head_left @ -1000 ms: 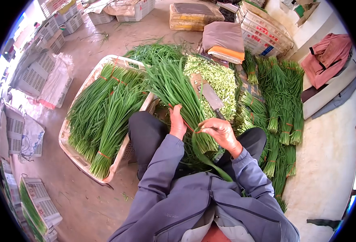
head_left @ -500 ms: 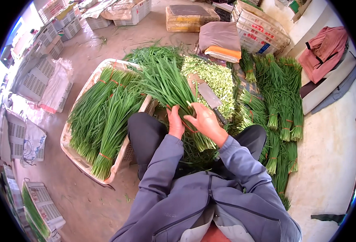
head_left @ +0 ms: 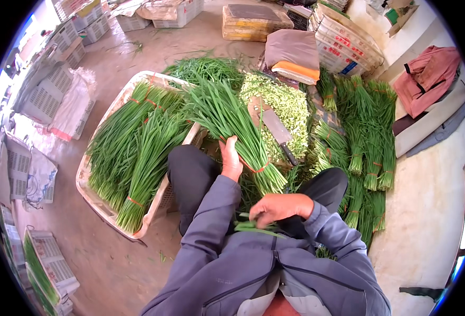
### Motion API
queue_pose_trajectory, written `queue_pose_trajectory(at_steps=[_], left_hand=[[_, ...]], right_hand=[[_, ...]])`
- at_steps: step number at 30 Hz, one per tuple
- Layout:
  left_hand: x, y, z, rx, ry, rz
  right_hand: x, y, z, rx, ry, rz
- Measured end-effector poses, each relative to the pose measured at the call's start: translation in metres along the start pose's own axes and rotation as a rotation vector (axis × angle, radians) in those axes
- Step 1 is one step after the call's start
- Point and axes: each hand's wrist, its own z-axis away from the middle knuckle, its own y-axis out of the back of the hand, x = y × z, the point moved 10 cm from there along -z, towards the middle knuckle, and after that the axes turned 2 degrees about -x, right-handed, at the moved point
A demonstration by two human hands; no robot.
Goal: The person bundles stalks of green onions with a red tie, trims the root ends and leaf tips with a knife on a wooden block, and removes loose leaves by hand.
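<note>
A thick bunch of garlic chives (head_left: pixel 232 118), bound by a red band near its pale stem ends, slants across in front of me. My left hand (head_left: pixel 231 158) is closed round its left side, and part of its fingers is hidden behind the leaves. My right hand (head_left: pixel 281 208) is down by my lap, below the stem ends and apart from the bunch. Its fingers are curled and slightly blurred, with a few loose chive leaves (head_left: pixel 251 226) at them. Beyond the bunch, a cleaver (head_left: pixel 277 126) with a dark handle lies on a board among chopped pale stem pieces (head_left: pixel 288 100).
At my left, a pale plastic crate (head_left: pixel 83 184) holds several banded chive bunches. More bunches (head_left: pixel 369 126) are stacked along the right wall. Loose chives (head_left: pixel 203 71) lie behind the crate. A folded cloth (head_left: pixel 293 50) and a yellowish box (head_left: pixel 253 23) stand farther back.
My right hand has left the bunch and come down toward my lap with loose leaves at its fingers. The left hand still holds the bunch; its red band now shows more fully.
</note>
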Motion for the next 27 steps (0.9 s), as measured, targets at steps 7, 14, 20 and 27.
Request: queue_pose_trajectory(at_steps=[7, 14, 20, 27], left_hand=[[0.003, -0.023, 0.018, -0.026, 0.002, -0.127], [0.004, -0.029, 0.024, -0.07, -0.039, -0.191], [0.006, -0.034, 0.02, -0.103, 0.056, -0.045], [-0.013, -0.012, 0.014, -0.006, 0.275, 0.159]], right_hand=[[-0.007, 0.18, 0.036, 1.155, 0.018, 0.129], [-0.003, 0.218, 0.031, 1.267, 0.032, 0.605], [0.021, 0.189, 0.098, 1.303, 0.219, -0.228], [0.022, 0.166, 0.207, 1.713, 0.904, -0.736]])
